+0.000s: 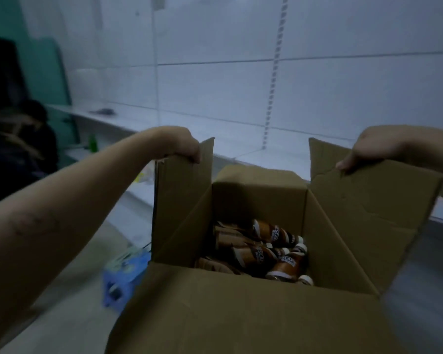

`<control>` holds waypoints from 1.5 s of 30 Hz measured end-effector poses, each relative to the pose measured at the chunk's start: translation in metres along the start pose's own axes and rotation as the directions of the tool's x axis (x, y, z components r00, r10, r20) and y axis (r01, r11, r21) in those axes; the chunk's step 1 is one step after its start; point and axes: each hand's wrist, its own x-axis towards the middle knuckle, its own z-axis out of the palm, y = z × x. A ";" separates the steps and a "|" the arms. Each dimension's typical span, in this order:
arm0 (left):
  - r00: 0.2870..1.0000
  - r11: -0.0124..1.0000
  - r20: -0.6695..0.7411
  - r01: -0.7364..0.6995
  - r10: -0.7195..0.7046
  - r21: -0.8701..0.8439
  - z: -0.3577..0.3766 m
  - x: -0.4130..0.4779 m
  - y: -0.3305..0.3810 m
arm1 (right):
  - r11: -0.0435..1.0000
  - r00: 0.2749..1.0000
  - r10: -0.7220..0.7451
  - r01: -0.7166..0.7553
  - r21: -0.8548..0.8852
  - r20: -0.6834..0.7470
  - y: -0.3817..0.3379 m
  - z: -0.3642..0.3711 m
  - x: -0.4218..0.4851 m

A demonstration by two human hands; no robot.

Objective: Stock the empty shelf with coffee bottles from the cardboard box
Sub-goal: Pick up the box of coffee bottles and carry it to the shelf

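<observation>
Down in the box, bottles lie loose: likely smooth, best taken by the body. Left hand and right hand each pinch a floppy flap.

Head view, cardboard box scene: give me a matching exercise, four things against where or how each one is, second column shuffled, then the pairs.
Things:
1. coffee bottles
2. left hand
3. blue package
4. green bottle

Places or states:
A. on the floor, left of the cardboard box
B. lying on their sides at the bottom of the box
C. standing far back on the left, near the shelf
D. gripping the top edge of the box's left flap

Pairs: 1-B, 2-D, 3-A, 4-C
</observation>
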 end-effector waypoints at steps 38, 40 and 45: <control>0.772 0.947 0.600 0.004 -0.207 0.321 0.349 0.301 -0.425 | 0.900 0.797 0.328 -0.427 0.088 0.507 -0.202 0.574 0.243; 0.763 0.946 0.630 -0.078 -0.147 0.315 0.366 0.317 -0.422 | 0.875 0.768 0.377 -0.478 0.072 0.517 -0.199 0.586 0.243; 0.715 0.936 0.697 -0.274 0.044 0.222 0.400 0.372 -0.426 | 0.794 0.737 0.498 -0.600 0.103 0.458 -0.212 0.613 0.237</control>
